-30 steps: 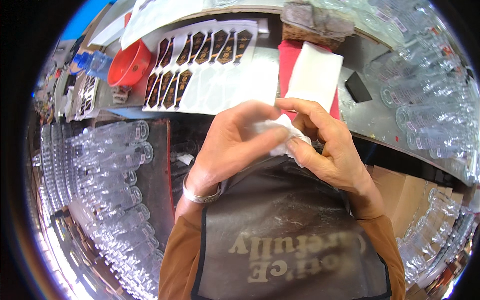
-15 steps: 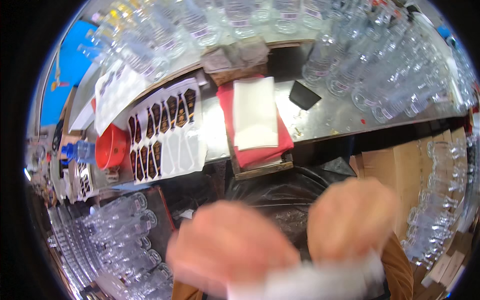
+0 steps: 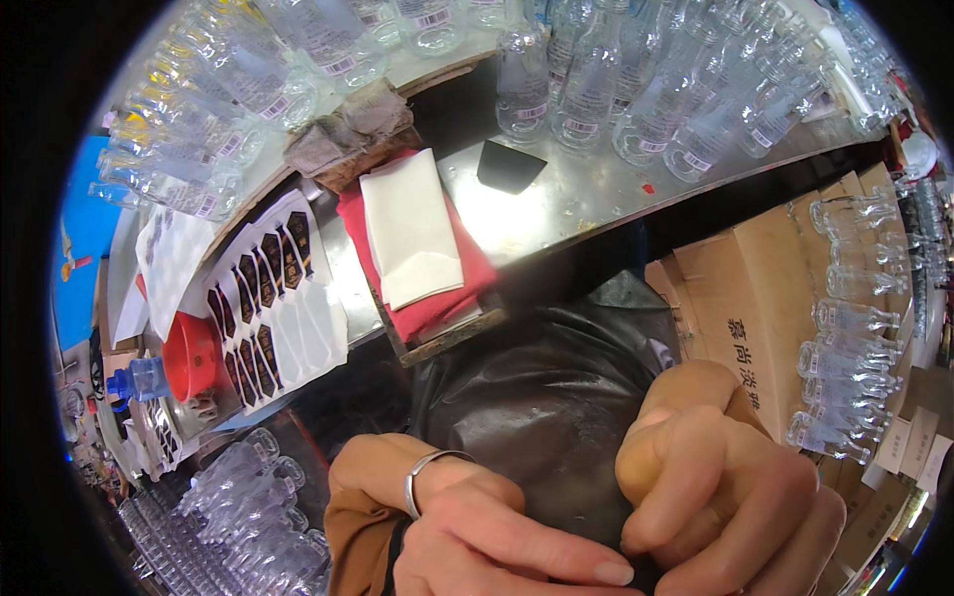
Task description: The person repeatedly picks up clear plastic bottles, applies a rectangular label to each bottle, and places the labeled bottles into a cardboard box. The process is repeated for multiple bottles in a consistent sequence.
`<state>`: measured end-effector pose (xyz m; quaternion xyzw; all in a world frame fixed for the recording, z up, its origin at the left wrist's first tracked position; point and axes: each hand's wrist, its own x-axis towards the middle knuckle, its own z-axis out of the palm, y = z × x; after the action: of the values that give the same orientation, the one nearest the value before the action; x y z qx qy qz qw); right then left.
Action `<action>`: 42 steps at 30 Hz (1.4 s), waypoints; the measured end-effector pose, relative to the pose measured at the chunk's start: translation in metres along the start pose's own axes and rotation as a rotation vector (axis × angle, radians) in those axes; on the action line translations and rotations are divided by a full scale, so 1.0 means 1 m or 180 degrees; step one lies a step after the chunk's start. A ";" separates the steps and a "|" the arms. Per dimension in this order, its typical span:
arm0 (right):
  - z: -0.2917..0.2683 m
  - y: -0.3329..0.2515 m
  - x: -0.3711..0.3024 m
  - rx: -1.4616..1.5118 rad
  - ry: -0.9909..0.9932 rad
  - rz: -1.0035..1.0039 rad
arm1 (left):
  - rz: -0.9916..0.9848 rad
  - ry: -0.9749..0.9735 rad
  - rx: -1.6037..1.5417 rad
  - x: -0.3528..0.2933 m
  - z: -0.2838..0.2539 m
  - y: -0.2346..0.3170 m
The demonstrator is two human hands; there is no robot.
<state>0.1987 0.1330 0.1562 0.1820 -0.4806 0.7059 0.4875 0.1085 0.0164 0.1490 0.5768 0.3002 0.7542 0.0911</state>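
Note:
My left hand (image 3: 487, 531), with a silver bangle on its wrist, is low in the view, its fingers pressed together and pointing right. Beside it my right hand (image 3: 725, 492) is closed, the fingers curled toward the left fingertips. Whatever lies between the hands, if anything, is hidden by the fingers and the lower edge. Both are over a dark, shiny apron (image 3: 527, 397) in my lap. Ahead, a folded white cloth (image 3: 412, 228) lies on a red cloth (image 3: 477, 273) on a wooden block (image 3: 452, 340) at the bench's front edge.
Clear glass bottles (image 3: 596, 89) crowd the metal bench (image 3: 566, 204); more stand in a cardboard box (image 3: 735, 288) at right and lie at lower left (image 3: 248, 507). Left on the bench are a sheet of dark tie-shaped labels (image 3: 308, 328) and a red tub (image 3: 191, 358). A black scraper-like piece (image 3: 509, 167) lies right of the cloths.
My view has turned, so the bench items appear shifted left and tilted. The blurred white thing by my hands no longer shows. Both hands have come closer together, low in the view.

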 end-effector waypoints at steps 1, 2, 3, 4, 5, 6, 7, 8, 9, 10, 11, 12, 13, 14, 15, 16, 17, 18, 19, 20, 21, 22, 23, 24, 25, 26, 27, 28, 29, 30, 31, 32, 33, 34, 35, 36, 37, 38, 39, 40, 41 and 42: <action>-0.002 -0.003 0.001 -0.0164 -0.0014 0.0010 | 0.0019 0.0027 0.0022 -0.001 0.001 -0.001; 0.007 0.008 -0.008 -0.0063 0.0297 -0.0250 | -0.0034 0.0101 0.0101 0.000 0.004 -0.002; 0.014 0.011 -0.007 -0.0097 0.0505 -0.0346 | -0.0087 0.0172 0.0169 0.000 0.006 -0.002; 0.020 0.014 -0.007 -0.0137 0.0710 -0.0437 | -0.0213 0.0289 0.0295 0.004 0.011 -0.001; 0.027 0.016 -0.007 -0.0177 0.0914 -0.0525 | -0.0203 0.0504 0.0422 0.003 0.019 -0.002; 0.026 0.021 0.003 -0.0197 0.0887 -0.0685 | -0.0204 0.0719 0.0544 0.002 0.027 -0.002; 0.032 0.024 0.004 -0.0316 0.1096 -0.0757 | -0.0070 0.1034 0.0669 -0.001 0.039 -0.001; 0.038 0.027 0.005 -0.0440 0.1309 -0.0813 | -0.0049 0.0974 0.0641 -0.003 0.037 0.000; 0.055 0.026 -0.002 -0.0662 0.1762 -0.0794 | -0.0027 0.0909 0.0612 -0.003 0.035 0.001; 0.055 0.021 -0.005 -0.0634 0.1764 -0.0599 | -0.0107 0.0440 0.0393 0.001 0.013 0.002; 0.056 0.017 -0.008 -0.0607 0.1771 -0.0398 | -0.0170 0.0338 0.0346 0.003 0.011 0.002; 0.041 0.005 -0.015 -0.0276 0.1280 0.0077 | -0.0229 0.0290 0.0361 0.002 0.008 0.006; 0.041 0.003 -0.019 -0.0161 0.1259 0.0156 | -0.0291 0.0595 0.0509 0.000 0.021 0.010; 0.042 0.001 -0.023 -0.0041 0.1235 0.0219 | -0.0344 0.0752 0.0581 -0.002 0.025 0.011; 0.057 0.010 -0.022 -0.0101 0.1656 -0.0102 | -0.0407 0.0906 0.0664 -0.001 0.029 0.012; 0.057 0.015 -0.018 -0.0182 0.1633 -0.0383 | -0.0459 0.0913 0.0673 0.001 0.030 0.011; 0.056 0.018 -0.013 -0.0281 0.1606 -0.0666 | -0.0386 0.0812 0.0538 0.002 0.026 0.007; 0.042 0.029 0.002 -0.0247 0.1106 -0.0794 | -0.0309 0.0794 0.0541 0.000 0.023 0.010; 0.046 0.027 0.008 -0.0460 0.1212 -0.0658 | -0.0130 0.0555 0.0293 0.000 0.011 0.000; 0.050 0.025 0.016 -0.0683 0.1295 -0.0520 | -0.0107 0.0494 0.0216 0.000 0.008 0.000; 0.044 0.023 0.018 -0.0698 0.1175 -0.0493 | -0.0088 0.0456 0.0185 -0.001 0.004 0.003; 0.042 0.022 0.017 -0.0706 0.1056 -0.0456 | -0.0202 0.0584 0.0297 0.000 0.008 0.008; 0.039 0.020 0.016 -0.0671 0.0959 -0.0468 | 0.0037 0.0482 0.0291 -0.002 0.005 0.000; 0.035 0.018 0.013 -0.0682 0.0906 -0.0496 | 0.0289 0.0372 0.0239 -0.001 0.001 -0.011; 0.032 0.017 0.012 -0.0666 0.0849 -0.0531 | 0.0532 0.0252 0.0192 0.000 -0.002 -0.022; 0.029 0.018 0.012 -0.0608 0.0814 -0.0586 | 0.0058 0.0069 0.0140 0.004 -0.011 -0.010; 0.026 0.020 0.009 -0.0546 0.0748 -0.0571 | -0.0225 0.0267 0.0229 0.001 -0.005 -0.001; 0.024 0.022 0.008 -0.0511 0.0699 -0.0560 | -0.0517 0.0462 0.0276 0.000 -0.001 0.006; 0.024 0.024 0.006 -0.0501 0.0666 -0.0563 | -0.0629 0.0977 0.0442 -0.006 0.020 0.012; 0.022 0.025 0.006 -0.0404 0.0585 -0.0588 | -0.0308 0.1273 0.0323 -0.005 0.027 0.007; 0.022 0.026 0.005 -0.0349 0.0519 -0.0601 | 0.0028 0.1549 0.0238 -0.005 0.034 0.002; 0.021 0.024 0.004 -0.0308 0.0452 -0.0605 | 0.0238 0.1789 0.0268 -0.007 0.041 -0.005; 0.020 0.025 0.003 -0.0277 0.0410 -0.0648 | 0.0292 0.1879 0.0274 -0.007 0.044 -0.009; 0.018 0.027 0.002 -0.0281 0.0352 -0.0696 | 0.0345 0.1969 0.0251 -0.006 0.049 -0.014; 0.016 0.028 0.003 -0.0278 0.0289 -0.0756 | 0.0377 0.2045 0.0226 -0.006 0.052 -0.018; 0.015 0.032 0.002 -0.0269 0.0244 -0.0764 | 0.0372 0.2134 0.0246 -0.005 0.054 -0.020; 0.014 0.034 0.001 -0.0228 0.0210 -0.0781 | 0.0370 0.2192 0.0234 -0.006 0.057 -0.020; 0.012 0.036 0.003 -0.0222 0.0180 -0.0795 | 0.0372 0.2250 0.0231 -0.006 0.058 -0.023; 0.011 0.038 0.003 -0.0165 0.0138 -0.0787 | 0.0389 0.2309 0.0264 -0.006 0.059 -0.024; 0.012 0.038 0.002 -0.0116 0.0091 -0.0763 | 0.0389 0.2359 0.0299 -0.007 0.060 -0.024; 0.015 0.038 -0.001 -0.0104 0.0066 -0.0753 | 0.0372 0.2401 0.0321 -0.007 0.061 -0.023; 0.016 0.038 -0.001 -0.0050 0.0043 -0.0740 | 0.0354 0.2444 0.0359 -0.007 0.062 -0.022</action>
<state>0.1632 0.1163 0.1437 0.2278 -0.4585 0.6420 0.5707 0.1640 0.0524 0.1402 0.2722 0.3217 0.9013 -0.1007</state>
